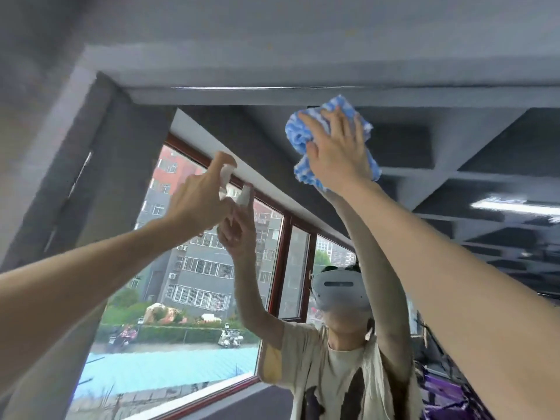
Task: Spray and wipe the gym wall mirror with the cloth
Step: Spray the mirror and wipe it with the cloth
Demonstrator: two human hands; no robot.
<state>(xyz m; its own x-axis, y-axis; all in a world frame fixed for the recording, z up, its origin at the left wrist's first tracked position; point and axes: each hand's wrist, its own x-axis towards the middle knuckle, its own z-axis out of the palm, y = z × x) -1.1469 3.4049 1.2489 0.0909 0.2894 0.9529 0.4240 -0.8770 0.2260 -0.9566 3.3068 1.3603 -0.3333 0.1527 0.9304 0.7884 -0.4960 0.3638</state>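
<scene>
High on the mirror, right hand flat on cloth, fingers apart; left hand round spray bottle.

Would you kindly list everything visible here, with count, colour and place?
mirror: one, reflective, wall ahead
cloth: one, blue-white, on the mirror near its top
spray bottle: one, white, left of the cloth
window: one, red-brown frame, reflected lower left
ceiling light: one, white, reflected right
headset: one, white, on the reflected person
left hand: one, grips the spray bottle
right hand: one, presses flat on the cloth
</scene>
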